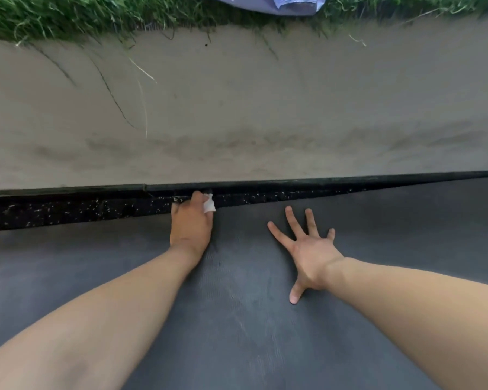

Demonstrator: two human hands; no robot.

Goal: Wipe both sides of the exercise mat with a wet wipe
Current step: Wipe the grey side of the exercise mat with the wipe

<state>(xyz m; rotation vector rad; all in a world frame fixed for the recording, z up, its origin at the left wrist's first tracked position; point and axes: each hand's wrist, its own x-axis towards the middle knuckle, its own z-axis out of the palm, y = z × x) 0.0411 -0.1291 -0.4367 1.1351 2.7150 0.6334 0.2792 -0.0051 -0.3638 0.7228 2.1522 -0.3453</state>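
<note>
Head view looks down on two bare forearms reaching forward over a dark grey exercise mat (237, 319) that fills the lower half of the picture. Its far edge runs across the middle, where a black strip flecked with pale specks (68, 209) shows along the fold or underside; which of the two I cannot tell. The left hand (191, 223) lies knuckles-up at that edge, its fingers curled round a small white wet wipe (209, 205), a bunched corner of which pokes out beside the fingers on the right. The wipe touches the black strip just where it meets the grey top. The right hand (307, 249) is apart from the left, palm down on the mat, its fingers spread wide and straight, thumb pointing back toward the person, holding nothing. Beyond the mat lies a band of tan ground (251, 108) with faint streaks, then long green grass (68, 15) along the top. A pale blue-striped cloth (282, 4) rests in the grass at the top edge.
</note>
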